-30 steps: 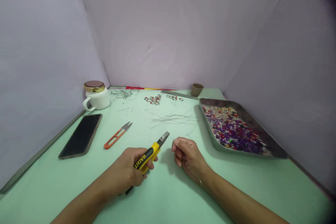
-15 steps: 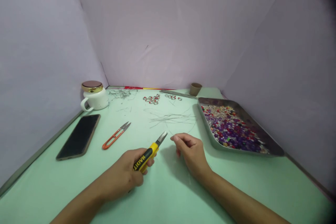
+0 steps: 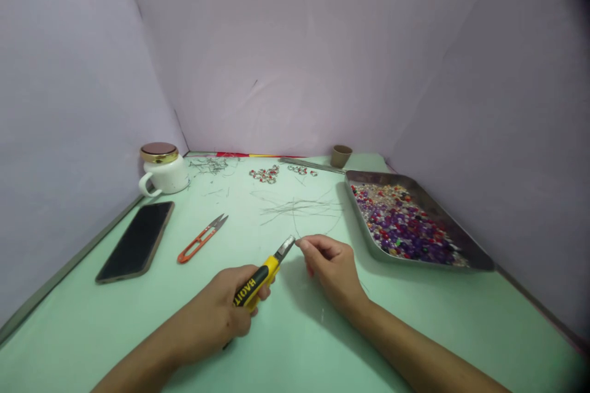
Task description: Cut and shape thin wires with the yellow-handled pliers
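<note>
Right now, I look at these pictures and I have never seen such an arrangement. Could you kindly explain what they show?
There is no machine here, only a person's two bare hands. The view comes from a camera worn on the head, looking forward and down.

The left hand grips a yellow-and-black pliers-like tool. The right hand seems to pinch a thin wire near the tool's tip.

On the green table lie a phone, orange snips, loose wires and small red-and-silver pieces. A lidded white mug, a brown cup and a metal tray of mixed beads stand around them.
</note>
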The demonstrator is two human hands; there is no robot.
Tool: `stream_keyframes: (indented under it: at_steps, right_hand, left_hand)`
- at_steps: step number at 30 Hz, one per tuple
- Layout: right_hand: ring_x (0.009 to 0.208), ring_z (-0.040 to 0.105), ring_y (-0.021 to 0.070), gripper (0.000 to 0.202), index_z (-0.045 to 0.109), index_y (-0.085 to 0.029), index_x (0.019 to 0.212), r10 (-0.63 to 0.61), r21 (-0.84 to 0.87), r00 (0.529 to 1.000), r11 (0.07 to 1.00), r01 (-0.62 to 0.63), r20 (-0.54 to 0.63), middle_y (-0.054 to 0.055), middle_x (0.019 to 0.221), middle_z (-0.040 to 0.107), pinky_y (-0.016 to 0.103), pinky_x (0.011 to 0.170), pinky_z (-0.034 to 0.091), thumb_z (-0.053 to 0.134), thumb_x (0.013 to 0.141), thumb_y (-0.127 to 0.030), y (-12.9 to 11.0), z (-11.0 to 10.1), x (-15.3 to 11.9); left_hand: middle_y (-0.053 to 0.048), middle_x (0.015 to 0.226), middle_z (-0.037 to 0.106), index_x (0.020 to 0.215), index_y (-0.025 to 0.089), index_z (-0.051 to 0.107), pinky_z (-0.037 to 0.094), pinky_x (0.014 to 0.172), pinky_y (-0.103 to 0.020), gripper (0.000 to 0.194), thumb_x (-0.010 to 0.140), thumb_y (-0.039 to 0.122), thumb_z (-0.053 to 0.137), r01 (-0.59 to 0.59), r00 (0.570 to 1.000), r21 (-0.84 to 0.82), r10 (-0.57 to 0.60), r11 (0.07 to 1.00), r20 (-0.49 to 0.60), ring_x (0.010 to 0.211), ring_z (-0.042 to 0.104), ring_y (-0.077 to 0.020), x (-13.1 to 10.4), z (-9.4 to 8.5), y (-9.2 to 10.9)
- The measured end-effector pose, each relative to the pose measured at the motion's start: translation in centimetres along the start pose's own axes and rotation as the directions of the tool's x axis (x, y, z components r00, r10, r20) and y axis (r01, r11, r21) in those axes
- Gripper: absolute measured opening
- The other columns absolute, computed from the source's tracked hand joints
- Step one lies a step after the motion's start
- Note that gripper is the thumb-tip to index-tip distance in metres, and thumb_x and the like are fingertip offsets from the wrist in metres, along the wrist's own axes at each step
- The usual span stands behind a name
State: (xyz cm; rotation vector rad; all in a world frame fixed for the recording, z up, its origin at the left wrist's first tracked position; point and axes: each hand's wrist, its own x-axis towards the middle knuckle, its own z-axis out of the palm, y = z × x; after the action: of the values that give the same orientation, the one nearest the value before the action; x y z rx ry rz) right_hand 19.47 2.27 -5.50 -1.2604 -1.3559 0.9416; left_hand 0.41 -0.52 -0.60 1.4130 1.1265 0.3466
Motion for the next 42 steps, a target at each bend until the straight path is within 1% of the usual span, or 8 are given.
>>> stream_keyframes:
  at_steps: [5,11,20,29,34,37,40,42]
  right_hand:
    - [0.035,0.039,0.0083,0.023,0.057,-0.016,0.060,0.103,0.075,0.995,0.992,-0.103,0.012,-0.005,0.040,0.043,0.020,0.037,0.030,0.056,0.073,-0.034,-0.1,0.2,0.0]
    - [0.042,0.040,0.0103,0.019,0.060,-0.016,0.062,-0.096,-0.106,0.994,0.990,0.091,-0.046,-0.002,0.045,0.047,0.022,0.042,0.032,0.055,0.074,-0.030,0.6,0.1,-0.2]
    - [0.047,0.043,0.0119,0.019,0.060,-0.017,0.058,-0.284,-0.232,0.959,0.931,0.280,0.018,0.000,0.050,0.052,0.024,0.047,0.032,0.054,0.074,-0.024,0.5,-0.1,-0.2]
    - [0.046,0.044,0.0120,0.020,0.063,-0.018,0.061,-0.320,-0.283,0.943,0.900,0.333,0.093,0.000,0.050,0.052,0.024,0.047,0.033,0.051,0.076,-0.024,0.0,-0.6,-0.1]
    - [0.045,0.038,0.0104,0.024,0.062,-0.017,0.058,-0.337,-0.312,0.932,0.879,0.361,0.131,-0.001,0.046,0.046,0.023,0.046,0.028,0.050,0.077,-0.026,0.1,-0.7,-0.1]
    - [0.045,0.035,0.0102,0.025,0.062,-0.017,0.057,-0.256,-0.221,0.954,0.932,0.287,0.157,-0.002,0.046,0.042,0.023,0.045,0.027,0.051,0.076,-0.029,-0.1,-0.9,0.1]
    - [0.046,0.035,0.0098,0.023,0.063,-0.017,0.063,-0.054,0.039,0.974,0.998,0.047,0.221,-0.003,0.048,0.041,0.022,0.045,0.028,0.052,0.075,-0.034,-0.4,-1.0,0.5]
    - [0.045,0.034,0.0089,0.023,0.062,-0.017,0.066,0.044,0.248,0.954,0.961,-0.121,0.295,-0.004,0.047,0.037,0.021,0.045,0.030,0.054,0.074,-0.037,-0.3,-0.9,0.7]
  left_hand:
    - [0.000,0.076,0.047,0.074,0.017,0.045,0.031,0.057,-0.024,0.029,0.049,0.006,0.037,-0.030,1.000,-0.012,0.030,0.999,-0.003,0.070,0.042,-0.0133,-0.1,0.1,0.1]
    - [0.002,0.072,0.044,0.073,0.019,0.043,0.028,0.055,-0.023,0.030,0.047,0.005,0.035,-0.043,0.999,0.004,0.043,0.999,0.031,0.064,0.037,-0.0111,0.2,0.0,-0.5]
    - [0.005,0.065,0.034,0.072,0.020,0.038,0.026,0.052,-0.022,0.030,0.047,0.005,0.034,-0.055,0.998,0.099,0.051,0.994,0.048,0.060,0.029,-0.0103,-0.2,0.0,0.0]
    - [0.002,0.083,0.045,0.085,0.023,0.045,0.031,0.063,-0.023,0.037,0.051,0.009,0.038,0.028,1.000,0.207,-0.028,0.978,-0.002,0.077,0.039,-0.0160,-0.9,-0.8,-0.3]
    - [0.003,0.076,0.045,0.083,0.022,0.045,0.031,0.061,-0.023,0.037,0.049,0.009,0.038,0.008,1.000,0.196,-0.011,0.980,0.015,0.073,0.038,-0.0158,-0.8,-0.7,-0.6]
    - [0.003,0.071,0.042,0.082,0.022,0.044,0.031,0.059,-0.023,0.036,0.049,0.009,0.038,-0.006,1.000,0.184,0.002,0.983,0.022,0.070,0.037,-0.0146,-0.7,-0.7,-0.4]
    - [0.004,0.070,0.040,0.080,0.021,0.043,0.029,0.053,-0.022,0.033,0.051,0.008,0.037,-0.014,1.000,0.189,0.014,0.982,-0.002,0.064,0.036,-0.0128,-0.5,-0.7,0.1]
    - [0.004,0.069,0.039,0.078,0.020,0.042,0.029,0.052,-0.022,0.028,0.053,0.008,0.037,-0.005,0.998,0.233,0.018,0.972,-0.055,0.062,0.035,-0.0122,-0.3,-0.7,0.3]
